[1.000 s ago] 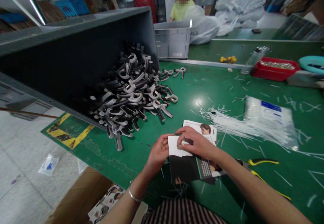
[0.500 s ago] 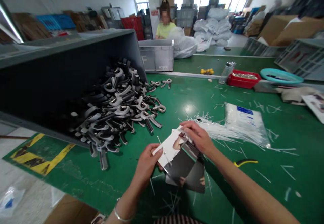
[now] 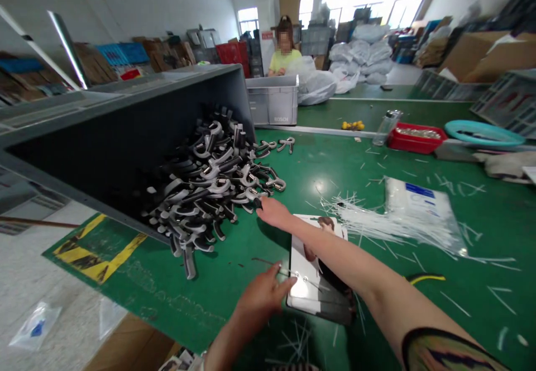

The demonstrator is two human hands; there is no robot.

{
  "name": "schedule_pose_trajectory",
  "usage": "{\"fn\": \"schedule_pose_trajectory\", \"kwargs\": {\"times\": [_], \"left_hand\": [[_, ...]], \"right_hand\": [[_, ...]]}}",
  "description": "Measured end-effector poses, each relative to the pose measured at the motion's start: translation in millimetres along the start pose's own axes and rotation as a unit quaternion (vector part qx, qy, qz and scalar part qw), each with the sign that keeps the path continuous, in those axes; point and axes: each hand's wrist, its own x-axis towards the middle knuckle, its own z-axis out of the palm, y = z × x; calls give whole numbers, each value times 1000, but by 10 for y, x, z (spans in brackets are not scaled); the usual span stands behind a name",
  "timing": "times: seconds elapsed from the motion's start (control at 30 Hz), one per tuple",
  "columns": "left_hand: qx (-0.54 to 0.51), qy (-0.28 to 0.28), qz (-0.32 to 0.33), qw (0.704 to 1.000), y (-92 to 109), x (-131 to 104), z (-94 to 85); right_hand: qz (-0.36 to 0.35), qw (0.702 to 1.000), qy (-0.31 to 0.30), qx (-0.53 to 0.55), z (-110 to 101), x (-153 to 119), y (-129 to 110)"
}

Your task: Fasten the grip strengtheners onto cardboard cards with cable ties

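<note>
My right hand (image 3: 272,212) reaches across to the right edge of a heap of grey and black hand grips (image 3: 209,181), its fingers closed on the handle of one grip. My left hand (image 3: 268,293) is beside the lower left edge of a printed card (image 3: 305,290), fingers apart, with the fingertips near two small holes and a thin tie in the card. The card lies on the green table below my right forearm, which covers part of it. White plastic ties (image 3: 364,220) lie spread to the right of the card.
A large grey bin (image 3: 125,108) lies tipped at the left. Farther back are a grey crate (image 3: 272,100), a bottle (image 3: 385,128), a red tray (image 3: 414,138) and a blue-green dish (image 3: 483,133). Yellow-handled cutters (image 3: 427,277) lie at right. A person (image 3: 285,55) is behind the crate.
My right hand has left the card and moved left to the grips. The card now lies flatter and turned on the table, and my left hand has loosened from its edge.
</note>
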Motion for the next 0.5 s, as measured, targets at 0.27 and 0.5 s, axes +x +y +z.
{"fn": "schedule_pose_trajectory", "kwargs": {"times": [0.27, 0.5], "left_hand": [[66, 222, 238, 943, 119, 517, -617], [100, 55, 380, 918, 511, 969, -259]], "right_hand": [[1, 918, -59, 391, -751, -1194, 503], [71, 867, 15, 493, -507, -2106, 801]]}}
